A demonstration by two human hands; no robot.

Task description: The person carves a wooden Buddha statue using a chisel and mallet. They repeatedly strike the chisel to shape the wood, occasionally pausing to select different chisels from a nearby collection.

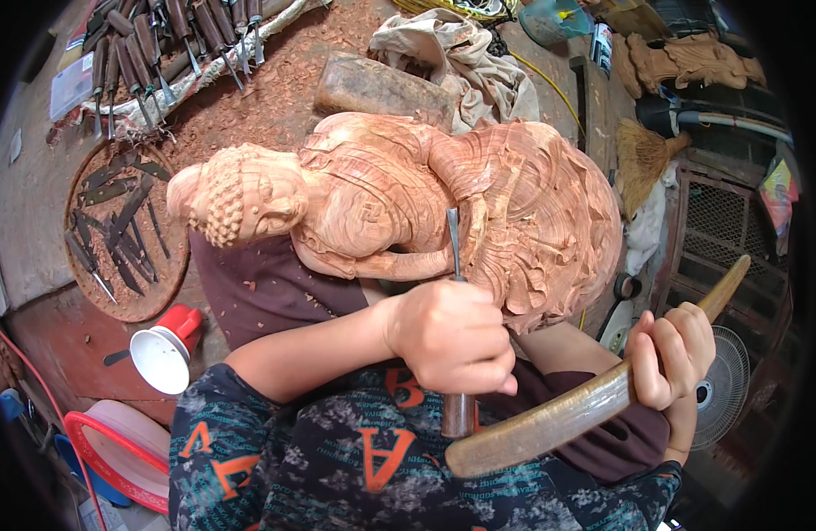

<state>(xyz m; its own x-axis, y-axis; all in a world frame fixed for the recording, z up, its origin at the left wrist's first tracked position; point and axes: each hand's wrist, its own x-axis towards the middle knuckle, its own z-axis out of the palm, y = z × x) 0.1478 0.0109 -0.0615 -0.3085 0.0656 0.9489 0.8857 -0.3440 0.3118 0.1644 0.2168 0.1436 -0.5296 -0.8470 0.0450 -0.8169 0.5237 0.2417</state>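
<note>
A carved wooden Buddha statue lies on its side across my lap, its curly-haired head to the left and its wide, folded base to the right. My left hand is closed around a wood chisel. The dark handle sticks out below my fist, and the narrow steel blade points up against the statue near its forearm. In my right hand is a long, slightly curved wooden mallet, gripped near its thin end. Its thick end hangs close beside the butt of the chisel handle.
Many chisels lie in a cloth-edged rack at the upper left. Below is a round tray of blades. A wooden block and cloth lie beyond the statue. A red-and-white lamp stands left; a fan stands right.
</note>
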